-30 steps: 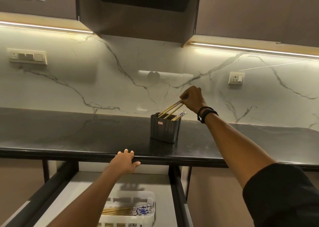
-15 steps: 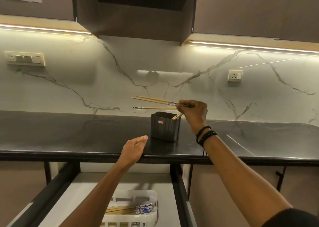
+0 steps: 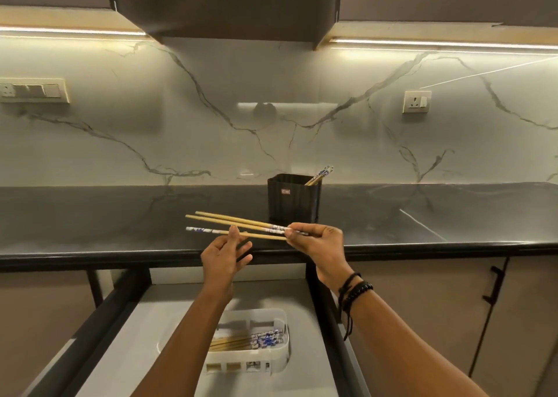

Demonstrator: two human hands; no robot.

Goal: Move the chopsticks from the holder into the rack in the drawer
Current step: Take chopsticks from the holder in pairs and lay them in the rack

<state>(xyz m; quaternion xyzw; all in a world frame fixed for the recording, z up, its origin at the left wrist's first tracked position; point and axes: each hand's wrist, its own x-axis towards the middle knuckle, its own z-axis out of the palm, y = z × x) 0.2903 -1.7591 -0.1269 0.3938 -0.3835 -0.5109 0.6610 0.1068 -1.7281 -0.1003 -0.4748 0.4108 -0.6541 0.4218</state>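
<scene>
Right hand (image 3: pixel 317 242) pinches three chopsticks (image 3: pixel 238 226) mid-frame, long axis level, tips pointing frame-left. One reversed. Left hand (image 3: pixel 223 257) open, fingertip touching shafts. Rack (image 3: pixel 280 348) directly below, bottom centre, in drawer (image 3: pixel 145 336). More sticks remain in holder (image 3: pixel 294 198) beyond. Left hand nearer rack.

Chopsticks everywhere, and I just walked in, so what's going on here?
A person is moving chopsticks from the holder on the counter to the white rack in the open drawer. The right hand pinches three chopsticks above the counter's edge, and the left hand touches one with its fingertips. A few remain in the holder; several already lie in the rack.
</scene>
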